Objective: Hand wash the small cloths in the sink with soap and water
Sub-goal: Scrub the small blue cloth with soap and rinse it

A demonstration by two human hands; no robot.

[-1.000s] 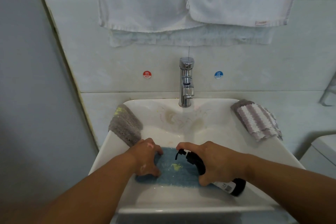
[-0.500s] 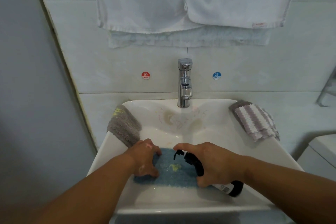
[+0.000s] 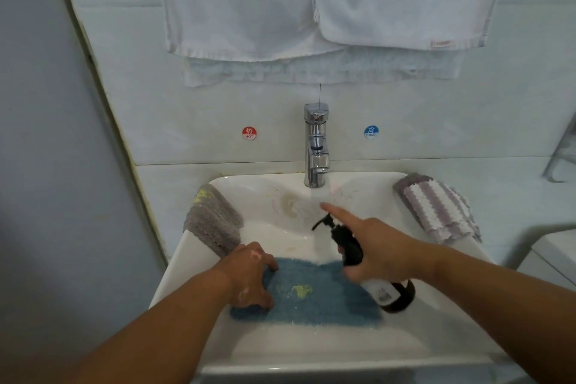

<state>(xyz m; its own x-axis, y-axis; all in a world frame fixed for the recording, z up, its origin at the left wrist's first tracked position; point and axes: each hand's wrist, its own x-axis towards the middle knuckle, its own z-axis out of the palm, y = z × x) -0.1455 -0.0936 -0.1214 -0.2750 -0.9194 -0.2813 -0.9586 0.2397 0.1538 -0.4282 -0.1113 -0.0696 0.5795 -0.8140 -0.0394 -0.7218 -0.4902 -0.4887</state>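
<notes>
A white sink point(image 3: 311, 349) is set against a pale tiled wall, with a chrome tap point(image 3: 316, 146) at the middle of its back edge. On the wall, a red hot sticker point(image 3: 249, 133) is left of the tap and a blue cold sticker point(image 3: 371, 131) is right of it. White towels point(image 3: 243, 3) hang above, side by side. A grey cloth point(image 3: 212, 221) is draped over the sink's left rim, with a yellow smear at its far end. A striped cloth point(image 3: 436, 209), lilac and white, lies on the right rim.

Both forearms reach in from the near edge. The left hand point(image 3: 249, 277) is palm down on the left end of the blue cloth point(image 3: 311, 299), its fingers spread and bent, with the tips pressing into the fabric. The right hand point(image 3: 383, 249) grips a dark bottle point(image 3: 349, 246) round its upper body. Its forefinger stretches straight out over the pump head and points toward the tap. Whether that finger touches the pump cannot be told. The bottle is tilted, with the nozzle up and to the left and the white-labelled base low over the cloth's right end.

The blue cloth lies spread flat in the near part of the basin, between the hands. It looks dark and wet. A small yellow blob point(image 3: 300, 290) sits near its middle, just right of the left hand.
</notes>
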